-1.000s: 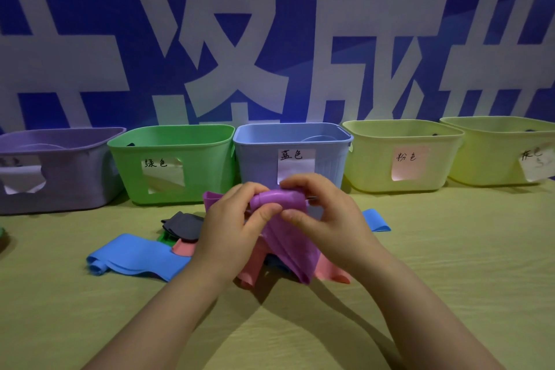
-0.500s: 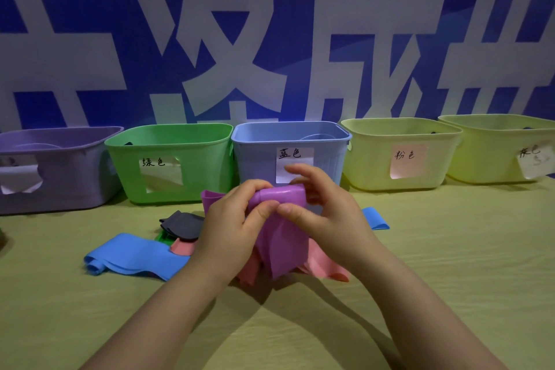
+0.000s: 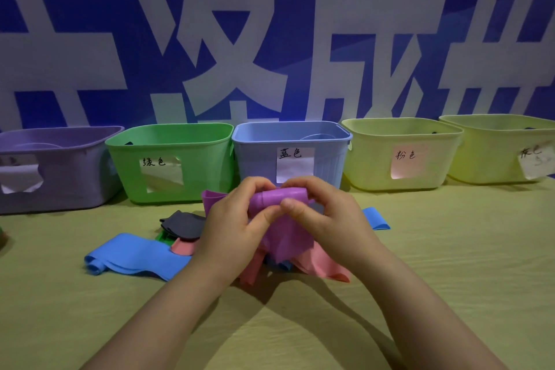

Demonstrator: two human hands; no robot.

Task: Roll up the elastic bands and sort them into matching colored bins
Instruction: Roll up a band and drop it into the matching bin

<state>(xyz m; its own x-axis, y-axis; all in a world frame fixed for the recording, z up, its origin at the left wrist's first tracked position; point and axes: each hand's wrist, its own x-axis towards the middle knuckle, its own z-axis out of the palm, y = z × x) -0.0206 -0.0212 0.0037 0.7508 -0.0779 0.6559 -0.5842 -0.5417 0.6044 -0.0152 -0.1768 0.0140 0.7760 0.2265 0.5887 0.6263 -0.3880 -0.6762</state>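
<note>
1. While both forearms reach in from the bottom of the view, the left hand and the right hand meet above the table, directly in front of the blue bin.
2. On the left hand, the fingers curl over the far side of the purple band, and the thumb presses its near side from below.
3. On the right hand, the fingers curl over the top and right end of the roll. The thumb pinches the near side, its tip touching the left thumb.
4. Rolled at its top, the purple band lies crosswise between the two hands, off the table. Its loose tail hangs down between the wrists, over the pink band.
5. Left of the left forearm a blue band lies flat, with a dark grey band just beyond it.
6. Along the back wall, the purple bin stands far left and the green bin stands beside it.
7. Compared with half a second ago, the hanging tail is shorter. The right index finger, then stretched over the roll, is now bent down around it. Both hands are in the same spot, and the loose bands on the table lie as they did.
</note>
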